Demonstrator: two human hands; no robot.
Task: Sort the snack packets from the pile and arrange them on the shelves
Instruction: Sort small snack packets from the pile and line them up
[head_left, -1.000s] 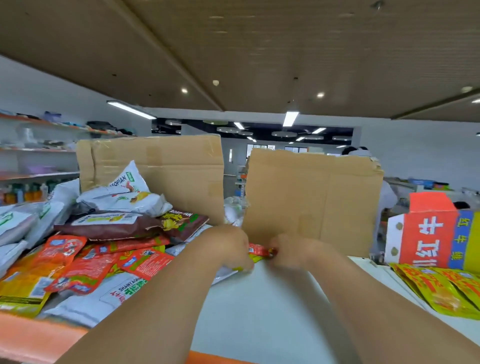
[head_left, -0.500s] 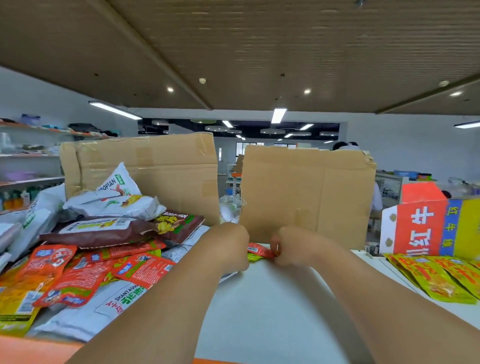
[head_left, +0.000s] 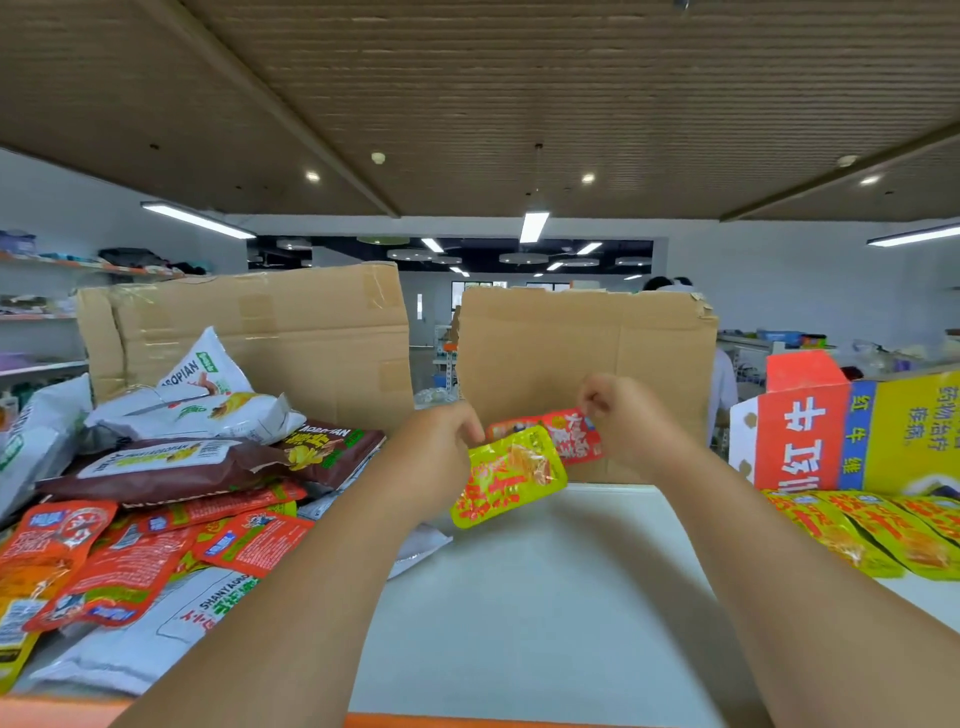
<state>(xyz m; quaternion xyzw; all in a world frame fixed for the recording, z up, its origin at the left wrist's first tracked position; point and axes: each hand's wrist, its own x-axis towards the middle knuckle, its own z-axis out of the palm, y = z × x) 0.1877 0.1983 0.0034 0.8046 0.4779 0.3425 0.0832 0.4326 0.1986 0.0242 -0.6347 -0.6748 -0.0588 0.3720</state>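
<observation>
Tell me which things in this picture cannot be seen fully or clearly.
Head view only.
Red packet: left part covered by the yellow packet.
Orange packets in the pile: cut off by the left edge.
Red and yellow carton: cut off by the right edge.
Person behind: mostly hidden by the cardboard panel.
Small print: blurred.

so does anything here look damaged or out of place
Nothing looks spilled. The right cardboard panel has a ragged, torn top edge, worst at its right corner. The snack pile on the left is a loose jumble of overlapping packets, with one white bag sticking up on end at the back.
</observation>
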